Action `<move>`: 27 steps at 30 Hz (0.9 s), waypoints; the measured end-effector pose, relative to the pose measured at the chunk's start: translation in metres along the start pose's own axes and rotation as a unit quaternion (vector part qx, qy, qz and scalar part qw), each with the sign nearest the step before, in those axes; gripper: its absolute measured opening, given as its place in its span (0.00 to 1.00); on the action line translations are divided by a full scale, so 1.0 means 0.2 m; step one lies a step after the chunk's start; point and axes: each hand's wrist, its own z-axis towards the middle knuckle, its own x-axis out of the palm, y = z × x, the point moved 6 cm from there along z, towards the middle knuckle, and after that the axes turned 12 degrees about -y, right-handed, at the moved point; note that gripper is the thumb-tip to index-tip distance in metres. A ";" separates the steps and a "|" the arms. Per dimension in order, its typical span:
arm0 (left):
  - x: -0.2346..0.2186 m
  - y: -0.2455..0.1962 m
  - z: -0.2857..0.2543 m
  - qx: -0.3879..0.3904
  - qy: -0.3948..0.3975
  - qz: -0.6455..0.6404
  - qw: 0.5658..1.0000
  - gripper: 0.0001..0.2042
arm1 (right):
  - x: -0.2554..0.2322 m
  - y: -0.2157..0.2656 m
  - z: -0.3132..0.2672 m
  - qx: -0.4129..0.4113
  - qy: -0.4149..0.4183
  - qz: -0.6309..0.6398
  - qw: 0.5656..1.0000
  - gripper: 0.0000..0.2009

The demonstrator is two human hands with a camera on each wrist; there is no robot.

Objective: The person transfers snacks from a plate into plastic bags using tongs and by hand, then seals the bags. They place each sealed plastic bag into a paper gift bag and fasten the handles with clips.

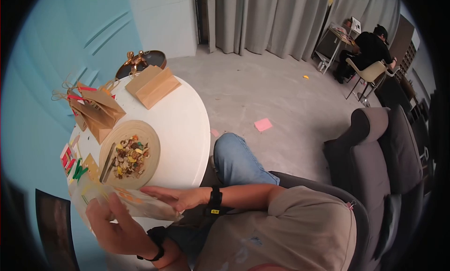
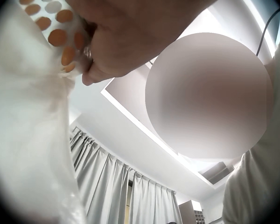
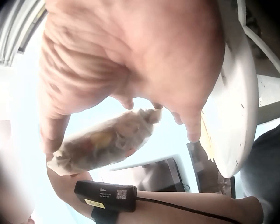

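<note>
In the head view a translucent bag (image 1: 152, 206) with orange print lies across the near edge of the round table. My left hand (image 1: 117, 226) pinches its upper end; in the left wrist view that hand (image 2: 135, 35) grips the bag (image 2: 30, 121) by an orange-dotted part. My right hand (image 1: 180, 197) reaches along the bag's other end. In the right wrist view the right hand (image 3: 130, 51) has its fingers extended, the thumb at one end of the bag (image 3: 105, 142), which has mixed pieces inside. A round plate (image 1: 152, 151) holds mixed pieces and a dark, long utensil (image 1: 108, 163).
Brown paper bags (image 1: 152, 86) (image 1: 98, 111) stand on the white table (image 1: 190, 126). Green and red items (image 1: 77, 170) lie at its left edge. A grey sofa (image 1: 370, 163) is on the right. A person in black (image 1: 372, 48) sits at a desk far back. Pink paper (image 1: 263, 125) lies on the floor.
</note>
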 end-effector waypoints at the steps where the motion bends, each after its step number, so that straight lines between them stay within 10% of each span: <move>1: 0.02 -0.02 0.03 -0.010 -0.008 0.030 0.999 0.09 | 0.00 0.03 -0.01 -0.001 0.003 0.009 1.000 0.83; 4: 0.07 -0.10 0.12 -0.160 -0.072 0.033 0.984 0.14 | 0.04 0.13 -0.03 -0.002 0.019 0.035 0.999 0.83; 7: 0.13 -0.09 0.16 -0.071 -0.028 0.027 0.997 0.15 | 0.12 0.22 -0.01 -0.018 0.022 0.054 0.998 0.83; 16: 0.21 -0.04 0.20 -0.130 -0.045 0.039 0.990 0.14 | -0.01 0.19 0.02 -0.120 0.052 0.025 0.991 0.79; 22: 0.26 -0.04 0.14 -0.111 -0.013 0.012 0.994 0.13 | -0.02 0.23 0.06 -0.151 -0.063 -0.057 0.985 0.73; 27: 0.19 0.08 0.11 -0.196 0.031 -0.036 0.979 0.18 | -0.11 0.35 0.07 -0.151 -0.154 0.000 0.976 0.42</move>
